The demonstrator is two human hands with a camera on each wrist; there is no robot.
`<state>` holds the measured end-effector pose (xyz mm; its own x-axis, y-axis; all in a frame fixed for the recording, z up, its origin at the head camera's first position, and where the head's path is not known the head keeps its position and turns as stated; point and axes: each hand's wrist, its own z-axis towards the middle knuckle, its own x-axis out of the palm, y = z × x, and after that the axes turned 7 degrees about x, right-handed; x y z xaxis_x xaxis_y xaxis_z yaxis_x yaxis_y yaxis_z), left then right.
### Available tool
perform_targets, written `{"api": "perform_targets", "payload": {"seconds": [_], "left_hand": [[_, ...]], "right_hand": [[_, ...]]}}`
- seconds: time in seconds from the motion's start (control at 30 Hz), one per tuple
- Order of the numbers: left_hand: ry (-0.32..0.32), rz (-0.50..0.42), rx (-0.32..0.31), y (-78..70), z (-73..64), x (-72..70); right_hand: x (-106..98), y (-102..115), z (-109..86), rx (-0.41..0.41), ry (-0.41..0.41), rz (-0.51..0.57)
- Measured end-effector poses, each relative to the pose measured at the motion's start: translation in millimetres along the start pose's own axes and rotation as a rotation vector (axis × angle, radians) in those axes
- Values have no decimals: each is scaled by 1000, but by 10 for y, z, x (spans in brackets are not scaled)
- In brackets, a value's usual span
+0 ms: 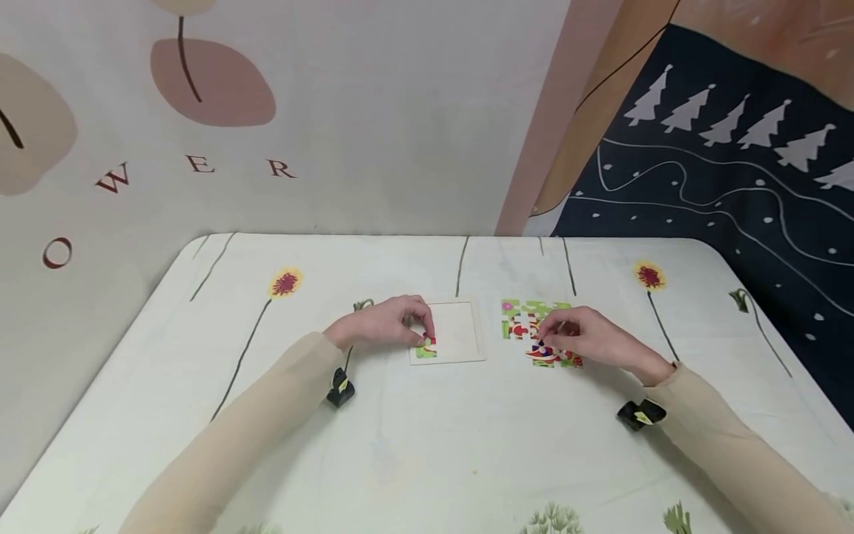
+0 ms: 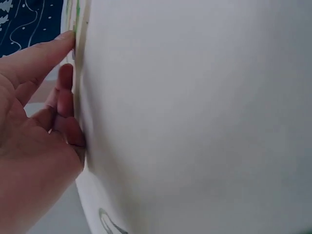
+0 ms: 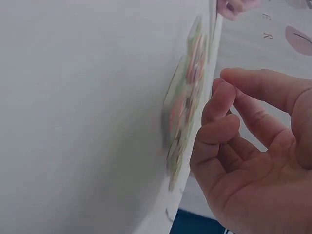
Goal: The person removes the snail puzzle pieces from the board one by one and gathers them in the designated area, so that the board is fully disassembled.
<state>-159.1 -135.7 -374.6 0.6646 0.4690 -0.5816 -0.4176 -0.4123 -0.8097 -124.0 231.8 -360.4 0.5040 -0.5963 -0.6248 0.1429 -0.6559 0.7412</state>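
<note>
On the left, my left hand [image 1: 394, 320] reaches over a shallow square puzzle tray [image 1: 457, 330]. Its thumb and curled fingers pinch a small puzzle piece [image 1: 425, 350], green and red, at the tray's lower left corner; the fingers partly cover it. In the left wrist view the fingertips lie right at the tray's edge. My right hand [image 1: 590, 337] hovers over a cluster of colourful puzzle pieces [image 1: 520, 326] right of the tray. In the right wrist view its thumb and index fingertip meet, fingers curled, with nothing visible between them. Part of the cluster is hidden beneath this hand.
A white cloth [image 1: 427, 445] printed with flowers and stems covers the table. Behind the table hang a pale printed backdrop [image 1: 400, 126] and a dark blue fabric [image 1: 700, 178] with white trees. Small black devices [image 1: 341, 389] sit at both wrists.
</note>
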Motion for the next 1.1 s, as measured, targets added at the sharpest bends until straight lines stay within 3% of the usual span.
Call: {"api": "perform_targets", "payload": {"seconds": [0.37, 0.73, 1.1], "left_hand": [[-55, 73, -34, -79, -43, -14], [-146, 1, -70, 4, 8, -166], [-127, -72, -98, 159, 5, -258]], "right_hand": [[238, 201, 251, -96, 23, 34], [466, 470, 487, -103, 68, 74], [637, 669, 651, -124, 132, 92]]}}
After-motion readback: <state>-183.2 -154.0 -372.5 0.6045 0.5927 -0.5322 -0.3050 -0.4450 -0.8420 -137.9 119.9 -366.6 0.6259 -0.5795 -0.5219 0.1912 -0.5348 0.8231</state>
